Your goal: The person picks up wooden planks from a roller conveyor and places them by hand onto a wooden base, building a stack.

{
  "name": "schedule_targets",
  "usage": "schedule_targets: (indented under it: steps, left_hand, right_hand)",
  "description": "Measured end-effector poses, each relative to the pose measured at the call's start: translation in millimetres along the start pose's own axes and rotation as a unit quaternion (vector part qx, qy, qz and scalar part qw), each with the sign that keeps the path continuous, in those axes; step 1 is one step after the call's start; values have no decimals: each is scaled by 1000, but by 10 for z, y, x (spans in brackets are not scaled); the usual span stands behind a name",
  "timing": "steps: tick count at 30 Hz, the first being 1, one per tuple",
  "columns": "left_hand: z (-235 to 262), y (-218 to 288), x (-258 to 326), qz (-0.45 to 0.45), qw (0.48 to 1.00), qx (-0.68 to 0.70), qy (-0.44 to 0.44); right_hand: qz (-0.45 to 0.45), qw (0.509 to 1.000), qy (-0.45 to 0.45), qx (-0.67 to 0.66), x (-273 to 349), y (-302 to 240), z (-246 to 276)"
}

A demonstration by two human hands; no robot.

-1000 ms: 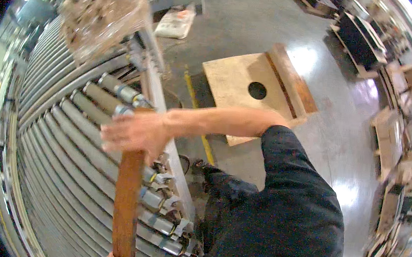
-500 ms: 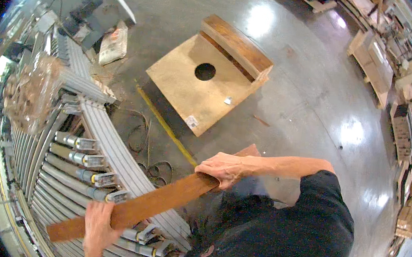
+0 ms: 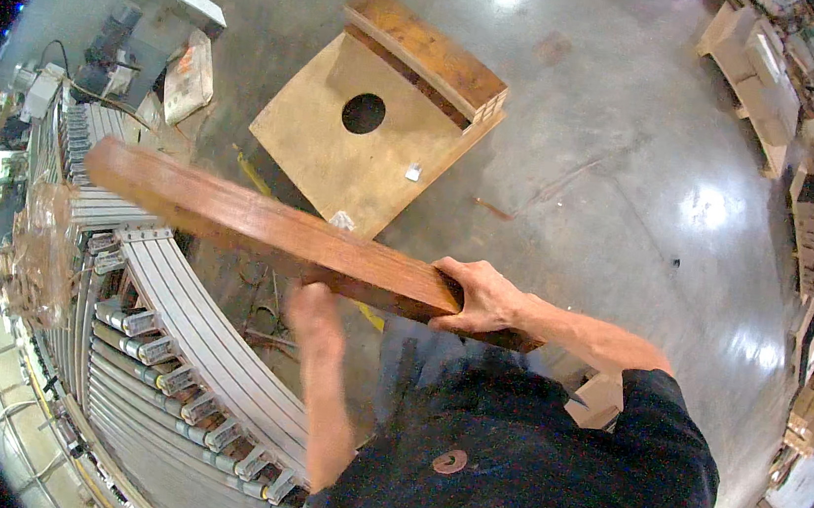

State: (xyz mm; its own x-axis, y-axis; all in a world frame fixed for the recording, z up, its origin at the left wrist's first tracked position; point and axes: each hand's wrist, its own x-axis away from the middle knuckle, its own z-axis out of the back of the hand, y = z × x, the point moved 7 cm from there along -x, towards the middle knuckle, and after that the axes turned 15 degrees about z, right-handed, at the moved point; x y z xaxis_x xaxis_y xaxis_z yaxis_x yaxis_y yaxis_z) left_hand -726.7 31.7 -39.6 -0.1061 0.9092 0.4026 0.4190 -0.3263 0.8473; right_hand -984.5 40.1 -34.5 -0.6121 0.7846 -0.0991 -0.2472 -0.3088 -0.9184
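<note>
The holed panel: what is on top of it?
On the panel, brown boards lie along one edge, with two white patches elsewhere. The surface beneath the boards is hidden.

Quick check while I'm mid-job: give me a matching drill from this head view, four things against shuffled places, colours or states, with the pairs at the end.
Things:
1. Right hand
2. Wooden board
3. Square panel
4. Roller conveyor

Places, colours or states:
A. Pale tan, with a round dark hole
B. At the lower left of the picture
C. Gripping near the right end of a long piece
D. Reddish brown, slanting across the view

Pairs: 1-C, 2-D, 3-A, 4-B
</note>
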Motion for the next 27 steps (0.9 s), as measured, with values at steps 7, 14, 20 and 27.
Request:
schedule_targets:
  steps: [7,14,20,27]
  left_hand:
    - [-681,-815,-957,113,984,98,93]
    - [-752,-1208,-2560,177,966,49,184]
    - [-545,-1999,-4130,253,950,17,183]
    - [-904,-3170,-5937,277,947,10,165]
  right_hand:
    - [-175,976,0,-128,-436,843,198]
    - [-261,948,59,-174,-1018,2095,299]
    - [-398,875,132,-242,-420,3066,193]
    - [-413,737,400,-357,-624,4999,221]
